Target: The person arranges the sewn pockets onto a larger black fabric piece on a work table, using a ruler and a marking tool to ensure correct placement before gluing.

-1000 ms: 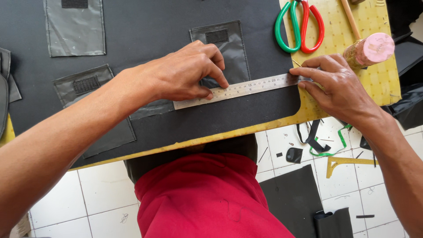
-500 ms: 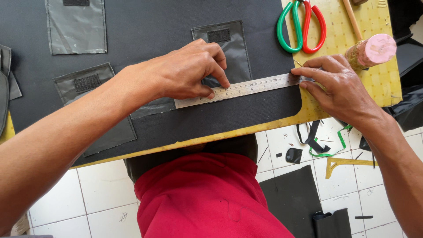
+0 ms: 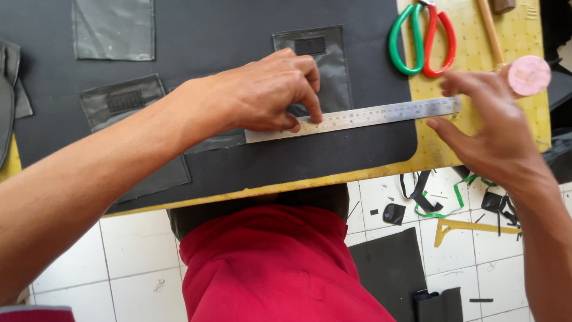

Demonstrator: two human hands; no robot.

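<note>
A yellow desk (image 3: pixel 476 65) fills the upper part of the head view, its edge running from 8 o'clock up to 3 o'clock, with white floor tiles (image 3: pixel 107 262) and dark offcuts below it. Most of the desk is covered by a large black sheet (image 3: pixel 226 36) with a rounded corner at 3 o'clock. On the sheet lie several grey pocket pieces: one (image 3: pixel 113 27) at 11 o'clock, one (image 3: pixel 122 98) at 9 o'clock, and one (image 3: pixel 316 59) near centre, partly under the fingers.

A steel ruler (image 3: pixel 369 116) lies across the sheet at a slight slant, its right end reaching past the sheet's edge onto the bare desk. The left hand (image 3: pixel 268 92) presses down on the ruler's left half, fingertips together on the metal. The right hand (image 3: pixel 488 131) hovers just off the ruler's right end at 3 o'clock, fingers spread and holding nothing; it is blurred, so I cannot tell if a fingertip touches.

Green-and-red scissors (image 3: pixel 420 39) lie at 1 o'clock; a pink round cap (image 3: pixel 529 74) sits at 2 o'clock beside a wooden handle (image 3: pixel 490 30).

To hold the line well, I judge the left fingers should spread wider along the ruler, pressing flat, so the unheld right end cannot pivot.
</note>
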